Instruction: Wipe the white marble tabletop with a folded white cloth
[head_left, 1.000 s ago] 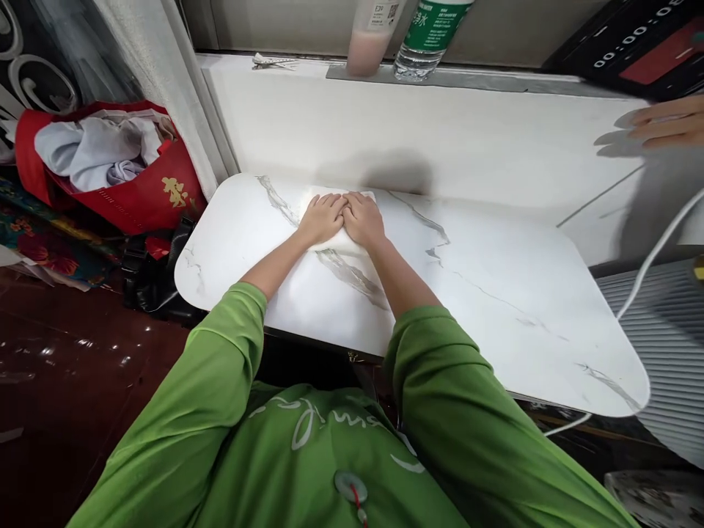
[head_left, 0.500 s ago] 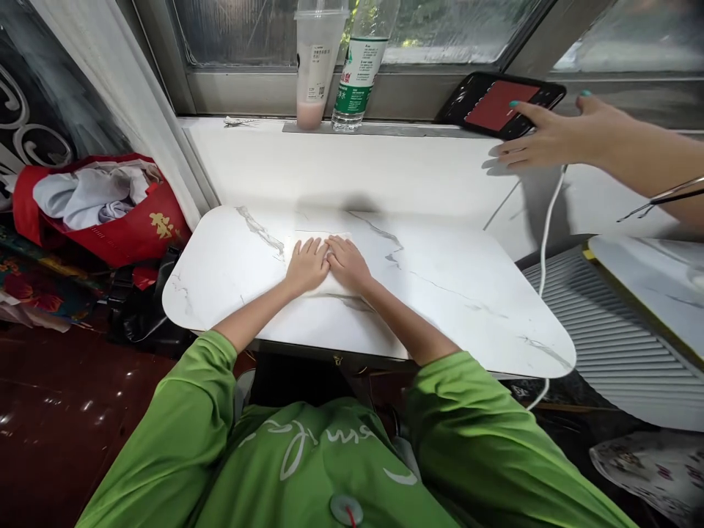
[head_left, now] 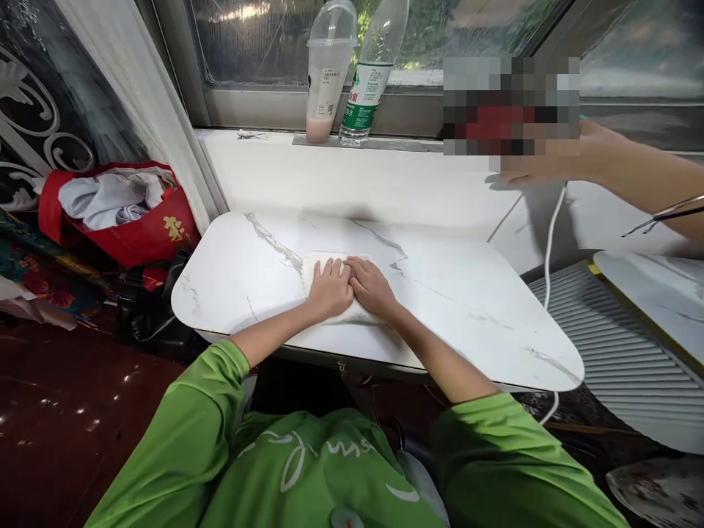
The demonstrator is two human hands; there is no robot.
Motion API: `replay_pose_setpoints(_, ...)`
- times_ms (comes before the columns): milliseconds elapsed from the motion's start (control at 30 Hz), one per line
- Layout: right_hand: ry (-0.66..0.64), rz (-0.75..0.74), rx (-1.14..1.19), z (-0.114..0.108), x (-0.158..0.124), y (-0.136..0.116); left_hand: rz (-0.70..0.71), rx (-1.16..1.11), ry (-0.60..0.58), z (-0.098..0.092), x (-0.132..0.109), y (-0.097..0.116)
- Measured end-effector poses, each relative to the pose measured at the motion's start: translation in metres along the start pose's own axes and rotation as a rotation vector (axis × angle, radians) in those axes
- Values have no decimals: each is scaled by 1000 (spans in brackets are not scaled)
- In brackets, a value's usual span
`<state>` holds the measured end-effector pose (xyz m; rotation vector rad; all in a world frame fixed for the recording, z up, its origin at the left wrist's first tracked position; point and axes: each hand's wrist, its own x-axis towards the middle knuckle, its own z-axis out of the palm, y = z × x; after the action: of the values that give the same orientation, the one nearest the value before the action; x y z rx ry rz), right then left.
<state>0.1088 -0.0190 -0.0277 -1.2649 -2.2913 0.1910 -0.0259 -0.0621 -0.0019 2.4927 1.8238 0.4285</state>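
Note:
A folded white cloth (head_left: 316, 265) lies on the white marble-patterned table (head_left: 467, 308). My left hand (head_left: 330, 290) rests flat on it with fingers stretched out. Beside it my right hand (head_left: 372, 286) also lies flat on the cloth, fingertips touching those of the left. Both hands press down on the cloth and hold nothing. Green sleeves cover my upper arms.
Another person's hand (head_left: 542, 158) reaches onto the white ledge (head_left: 357, 176) at the right, by a blurred device and a white cable (head_left: 548, 242). A plastic cup (head_left: 325, 73) and water bottle (head_left: 371, 73) stand on the windowsill. A red bag (head_left: 132, 220) of clothes sits left.
My hands stay flat on the cloth; the view has tilted up, then shifted slightly. The other person's hand at the right has stayed by the device on the ledge.

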Motion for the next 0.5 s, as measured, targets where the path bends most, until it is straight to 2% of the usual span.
replay_pose_setpoints(233,-28,55,-5,-5,25,34,22,-59,-7,16,44,0)
replay_pose_setpoints(367,-46,82,-5,-5,35,43,33,-79,-18,21,67,-2)
replay_pose_setpoints(433,-57,56,-32,-15,41,46,43,-81,-13,22,73,-4)
replay_pose_setpoints(500,-41,8,-87,-40,51,54,55,-80,-7,23,76,-6)
